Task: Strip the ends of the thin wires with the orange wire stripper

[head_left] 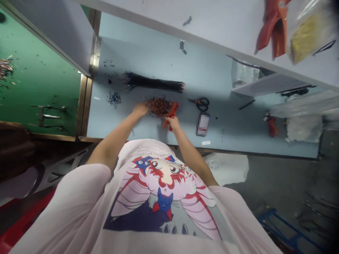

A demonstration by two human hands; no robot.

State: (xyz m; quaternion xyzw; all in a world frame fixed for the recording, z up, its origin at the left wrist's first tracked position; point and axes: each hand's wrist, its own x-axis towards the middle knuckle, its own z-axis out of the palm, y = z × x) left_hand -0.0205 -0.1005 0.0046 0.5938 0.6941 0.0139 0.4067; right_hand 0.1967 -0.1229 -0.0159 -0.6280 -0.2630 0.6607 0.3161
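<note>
Currently the right hand [173, 123] is closed around red-handled pliers [172, 113], which tilt up and away from the body; the fist covers the lower part of the handles. The pliers stand just beside a heap of short copper-red wires [159, 107], which lies between the two hands. The left hand [140, 109] reaches the heap's left edge, its fingers [145, 106] touching or nearly touching it. Whether they pinch any wire: cannot tell.

Heap sits on a pale blue workbench [225, 132]. Just beyond it lies a long bundle of black wires [153, 82], laid roughly parallel, fanned at the left end and with pale tips at the right. Black-handled scissors [200, 104] lie right of the pliers, near a small blurred packet [203, 124]. Left of the left hand is a small cluster of blue-and-silver terminals [114, 99]. Dark specks dot the bench around these items.

Further left, a green surface [39, 88] carries scattered copper scraps [5, 68]. At upper right, a white shelf [159, 14] holds an orange-red tool [272, 28] and a clear plastic bag of yellow material [308, 35].
</note>
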